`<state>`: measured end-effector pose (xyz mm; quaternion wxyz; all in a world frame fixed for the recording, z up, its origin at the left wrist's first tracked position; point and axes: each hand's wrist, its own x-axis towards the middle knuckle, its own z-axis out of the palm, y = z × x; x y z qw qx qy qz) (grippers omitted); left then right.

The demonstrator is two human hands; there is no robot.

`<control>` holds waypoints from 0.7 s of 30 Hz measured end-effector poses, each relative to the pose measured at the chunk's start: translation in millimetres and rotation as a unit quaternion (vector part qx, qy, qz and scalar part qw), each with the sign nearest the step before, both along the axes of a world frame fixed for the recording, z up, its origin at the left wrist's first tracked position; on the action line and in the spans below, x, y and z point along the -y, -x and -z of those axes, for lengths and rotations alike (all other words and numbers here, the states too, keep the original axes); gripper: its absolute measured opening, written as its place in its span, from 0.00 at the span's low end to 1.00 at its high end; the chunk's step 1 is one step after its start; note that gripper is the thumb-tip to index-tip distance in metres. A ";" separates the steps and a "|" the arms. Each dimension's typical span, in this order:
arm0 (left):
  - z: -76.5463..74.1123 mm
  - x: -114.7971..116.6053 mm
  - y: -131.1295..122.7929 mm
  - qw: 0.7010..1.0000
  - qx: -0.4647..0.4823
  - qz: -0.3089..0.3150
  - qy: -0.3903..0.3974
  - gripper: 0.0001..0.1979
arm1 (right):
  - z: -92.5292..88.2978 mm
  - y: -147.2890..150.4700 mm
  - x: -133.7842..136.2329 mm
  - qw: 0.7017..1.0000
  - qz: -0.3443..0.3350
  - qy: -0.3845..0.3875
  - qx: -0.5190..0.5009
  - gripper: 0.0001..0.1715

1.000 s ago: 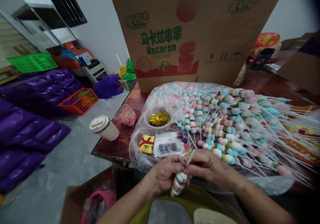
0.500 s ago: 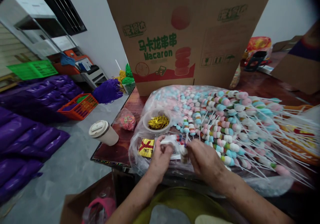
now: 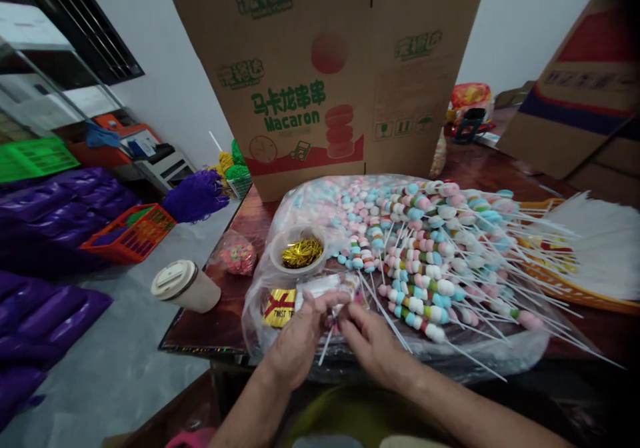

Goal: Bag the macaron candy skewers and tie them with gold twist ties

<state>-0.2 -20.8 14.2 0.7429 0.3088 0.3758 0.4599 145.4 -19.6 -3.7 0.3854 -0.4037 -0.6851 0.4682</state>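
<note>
My left hand [image 3: 301, 327] and my right hand [image 3: 373, 340] meet over the front of the plastic sheet, fingers pinched together. Between them a white stick [image 3: 326, 347] points down toward me, with a small pink and purple bit at its top; my fingers hide the rest. Just behind my hands lies a white packet [image 3: 320, 288]. A gold twist tie pack [image 3: 280, 307] is left of my left hand. Candy skewers [image 3: 425, 288] of pink, white and blue marshmallow-like pieces lie piled to the right of my right hand.
A white bowl [image 3: 275, 256] holds gold ties. Beside it are a bag of small pink pieces [image 3: 239, 256] and a lidded cup [image 3: 200, 291] near the table's left edge. A large Macaron carton [image 3: 390, 88] stands behind. An orange basket [image 3: 595, 298] with white sticks sits right.
My hands, apart before, have come together, and a white stick now shows below them. The view has turned to the right, bringing more of the orange basket into sight.
</note>
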 end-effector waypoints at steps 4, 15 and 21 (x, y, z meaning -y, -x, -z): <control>6.9 -6.0 -2.6 0.979 0.141 -0.143 0.030 0.21 | 9.7 12.7 -1.9 0.983 -0.027 0.132 -0.122 0.16; 7.8 7.3 -14.3 0.968 -0.150 -0.201 -0.014 0.19 | 15.0 30.3 3.3 0.955 -0.117 0.254 -0.099 0.11; 17.3 -11.2 -30.0 0.920 -0.253 -0.273 -0.125 0.14 | 0.1 -5.1 -3.1 0.983 -0.010 0.156 -0.094 0.17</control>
